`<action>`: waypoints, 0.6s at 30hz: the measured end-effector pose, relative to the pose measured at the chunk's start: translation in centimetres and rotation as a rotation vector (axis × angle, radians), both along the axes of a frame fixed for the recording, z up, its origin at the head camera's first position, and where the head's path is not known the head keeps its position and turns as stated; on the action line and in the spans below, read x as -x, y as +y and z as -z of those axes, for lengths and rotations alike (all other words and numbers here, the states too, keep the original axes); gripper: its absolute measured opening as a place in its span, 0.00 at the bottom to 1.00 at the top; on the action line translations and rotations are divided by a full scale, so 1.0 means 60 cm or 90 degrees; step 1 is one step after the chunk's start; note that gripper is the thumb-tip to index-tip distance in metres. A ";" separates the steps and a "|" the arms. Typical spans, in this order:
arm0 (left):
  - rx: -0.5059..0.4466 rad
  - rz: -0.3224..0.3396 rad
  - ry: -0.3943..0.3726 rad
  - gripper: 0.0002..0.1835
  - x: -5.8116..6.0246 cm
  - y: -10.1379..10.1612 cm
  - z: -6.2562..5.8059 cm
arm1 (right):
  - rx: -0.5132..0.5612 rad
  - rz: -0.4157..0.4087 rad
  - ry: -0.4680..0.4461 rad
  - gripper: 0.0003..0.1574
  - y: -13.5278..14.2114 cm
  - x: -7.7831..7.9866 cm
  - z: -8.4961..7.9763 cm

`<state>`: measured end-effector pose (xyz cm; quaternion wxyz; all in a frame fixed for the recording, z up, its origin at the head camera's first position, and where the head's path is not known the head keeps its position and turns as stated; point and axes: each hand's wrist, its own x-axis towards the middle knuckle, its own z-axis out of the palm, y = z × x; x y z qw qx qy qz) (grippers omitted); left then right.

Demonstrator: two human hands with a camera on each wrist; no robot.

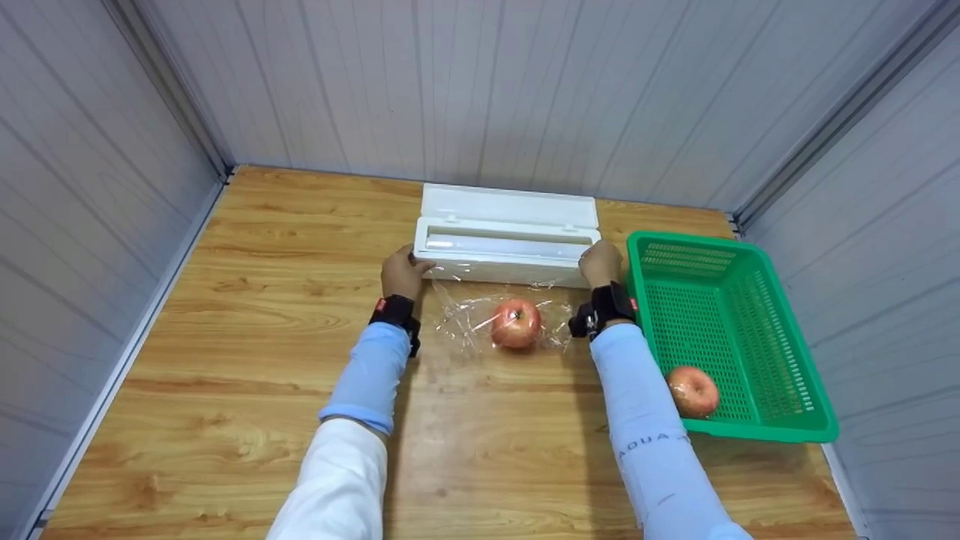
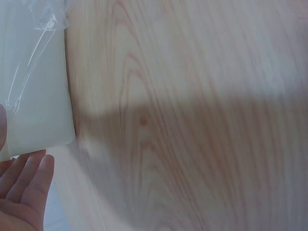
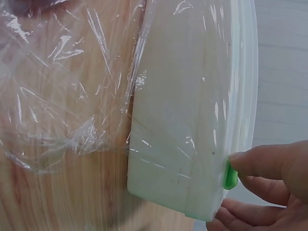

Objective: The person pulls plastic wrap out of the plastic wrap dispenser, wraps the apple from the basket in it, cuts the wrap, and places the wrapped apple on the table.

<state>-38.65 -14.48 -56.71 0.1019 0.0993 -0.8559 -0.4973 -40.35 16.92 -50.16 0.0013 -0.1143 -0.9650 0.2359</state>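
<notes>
A white cling film dispenser [image 1: 504, 271] lies across the table, its lid [image 1: 510, 206] tipped back and a film roll [image 1: 510, 246] inside. My left hand [image 1: 403, 274] holds the dispenser's left end, thumb at the front and fingers against the end face. At the right end, my right hand [image 1: 601, 264] pinches a small green slider [image 3: 231, 177] on the dispenser's edge between thumb and forefinger. Clear cling film [image 1: 465, 321] hangs down the front and spreads onto the table. A red apple [image 1: 516, 324] sits between my forearms amid the crinkled film.
To the right of my right arm stands a green plastic basket [image 1: 712, 315]. In its near left corner lies another apple [image 1: 694, 392], shiny as if wrapped. White panel walls [image 1: 480, 90] border the wooden table [image 1: 247, 360] at the back and sides.
</notes>
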 end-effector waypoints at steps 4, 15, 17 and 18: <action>-0.009 -0.004 0.000 0.21 0.000 0.004 0.000 | 0.024 0.009 0.022 0.25 0.004 -0.002 0.000; 0.015 -0.012 -0.006 0.21 0.004 0.003 0.003 | 0.013 0.051 0.050 0.18 0.014 0.000 0.007; 0.014 -0.010 -0.011 0.21 0.003 0.002 0.001 | 0.030 0.055 0.054 0.16 0.017 -0.001 0.009; 0.013 -0.011 -0.012 0.22 0.003 0.002 -0.001 | 0.040 0.052 0.054 0.15 0.018 -0.001 0.010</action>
